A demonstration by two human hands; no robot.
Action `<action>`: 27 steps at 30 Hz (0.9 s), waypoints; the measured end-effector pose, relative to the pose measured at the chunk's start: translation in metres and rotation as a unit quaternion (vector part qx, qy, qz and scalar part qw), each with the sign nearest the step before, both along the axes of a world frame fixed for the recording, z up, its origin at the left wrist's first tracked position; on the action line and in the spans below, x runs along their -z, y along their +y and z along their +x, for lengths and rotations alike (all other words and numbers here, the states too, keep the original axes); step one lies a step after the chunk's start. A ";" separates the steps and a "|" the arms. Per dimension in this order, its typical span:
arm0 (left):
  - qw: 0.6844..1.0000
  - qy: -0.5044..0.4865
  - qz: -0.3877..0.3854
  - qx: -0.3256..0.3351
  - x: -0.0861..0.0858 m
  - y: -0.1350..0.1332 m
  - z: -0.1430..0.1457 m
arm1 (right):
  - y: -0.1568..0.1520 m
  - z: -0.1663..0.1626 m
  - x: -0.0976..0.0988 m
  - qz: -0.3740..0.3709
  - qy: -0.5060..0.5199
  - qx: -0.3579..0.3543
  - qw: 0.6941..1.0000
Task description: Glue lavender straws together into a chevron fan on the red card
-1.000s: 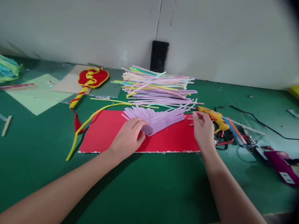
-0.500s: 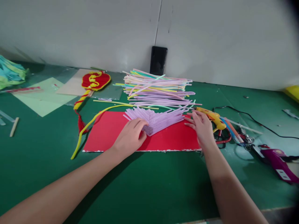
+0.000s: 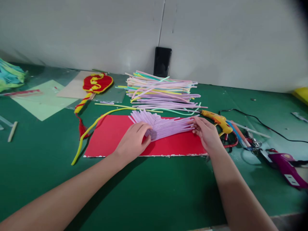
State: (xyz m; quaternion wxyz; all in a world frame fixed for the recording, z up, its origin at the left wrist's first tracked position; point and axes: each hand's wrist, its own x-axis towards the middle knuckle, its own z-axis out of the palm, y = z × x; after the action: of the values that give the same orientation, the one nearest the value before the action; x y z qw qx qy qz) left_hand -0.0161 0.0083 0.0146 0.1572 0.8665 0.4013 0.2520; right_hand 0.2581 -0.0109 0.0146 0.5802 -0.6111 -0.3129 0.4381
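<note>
A V-shaped bundle of lilac pipe cleaners (image 3: 168, 127) lies over a red board (image 3: 106, 138) with a ragged white front edge. My left hand (image 3: 136, 139) is closed on the bundle near its point, thumb toward me and fingers curled over the top. At the far right ends of the stems, my right hand (image 3: 205, 131) pinches several tips between thumb and fingers. Its lower fingers are partly hidden. Behind the board is a thick pile of pastel pipe cleaners (image 3: 163, 88). A yellow pipe cleaner (image 3: 96, 122) curves across the board's left side.
A yellow hot glue gun (image 3: 218, 120) with a black cord lies right of my right hand, near pens and a purple device (image 3: 288, 168). A black phone (image 3: 162, 61) leans on the wall. A red-and-yellow fan-shaped craft (image 3: 98, 84) and green paper (image 3: 43, 101) lie at left.
My right hand has moved slightly inward and closed on the right-hand stem ends, whose arm of the V now lies lower and more level. My left hand stays in place.
</note>
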 end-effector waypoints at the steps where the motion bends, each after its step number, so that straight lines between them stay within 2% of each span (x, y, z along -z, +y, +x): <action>1: 1.000 0.000 0.001 -0.001 0.000 0.000 0.000 | 0.000 -0.002 0.000 0.002 -0.025 -0.003 1.000; 5: 1.000 0.001 0.002 -0.006 0.000 0.001 0.000 | 0.001 -0.008 0.004 0.012 -0.063 -0.017 0.998; 9: 1.000 -0.005 0.022 -0.001 -0.001 -0.001 0.000 | 0.001 -0.010 0.004 0.039 -0.011 -0.012 0.999; 15: 0.995 0.008 0.083 0.049 -0.004 -0.004 0.002 | -0.003 -0.014 -0.005 0.085 0.038 -0.026 0.995; 19: 0.995 0.031 0.072 0.055 -0.003 -0.003 0.002 | -0.004 -0.017 -0.008 0.096 0.056 -0.023 0.994; 27: 0.997 0.060 0.033 0.022 0.002 -0.004 -0.001 | -0.010 -0.014 -0.021 0.136 0.086 -0.019 0.987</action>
State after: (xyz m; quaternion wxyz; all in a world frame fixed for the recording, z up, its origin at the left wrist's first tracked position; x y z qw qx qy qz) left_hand -0.0168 0.0043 0.0123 0.1095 0.8934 0.3821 0.2095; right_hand 0.2439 -0.0206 0.0355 0.6745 -0.4805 -0.3300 0.4532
